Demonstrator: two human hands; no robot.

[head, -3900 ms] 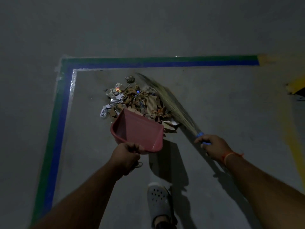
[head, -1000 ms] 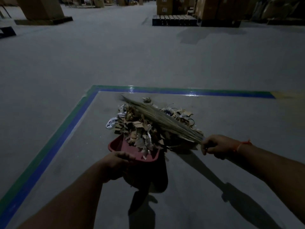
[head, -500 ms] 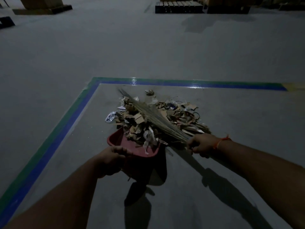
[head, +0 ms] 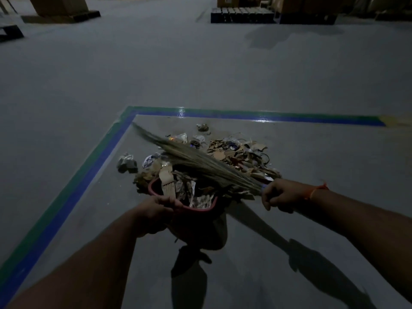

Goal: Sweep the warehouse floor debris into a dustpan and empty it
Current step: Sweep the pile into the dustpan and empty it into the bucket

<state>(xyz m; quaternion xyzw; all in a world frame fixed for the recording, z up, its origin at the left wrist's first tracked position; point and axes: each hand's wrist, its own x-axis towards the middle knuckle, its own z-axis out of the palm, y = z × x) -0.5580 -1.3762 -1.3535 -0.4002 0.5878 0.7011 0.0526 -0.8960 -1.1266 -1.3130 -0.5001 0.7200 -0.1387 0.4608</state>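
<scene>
My left hand [head: 156, 210] grips the near end of a red dustpan [head: 201, 209], which sits low over the grey floor with cardboard scraps and crumpled paper in it. My right hand [head: 278, 195] grips the handle of a grass broom [head: 200, 161]. Its bristles lie across the dustpan's mouth and point up and to the left. A pile of debris [head: 236, 155], cardboard bits, paper and wrappers, lies on the floor beyond the pan. One crumpled paper ball [head: 127, 162] sits apart at the left.
Blue and green floor tape [head: 73, 188] marks a corner around the pile. Pallets with boxes [head: 243, 12] stand far back, another pallet stack [head: 60, 7] at the back left. Open grey floor lies between.
The broom has swung left over the dustpan, dragging more scraps in. My right hand has moved right and a little nearer. The dustpan has stayed in place.
</scene>
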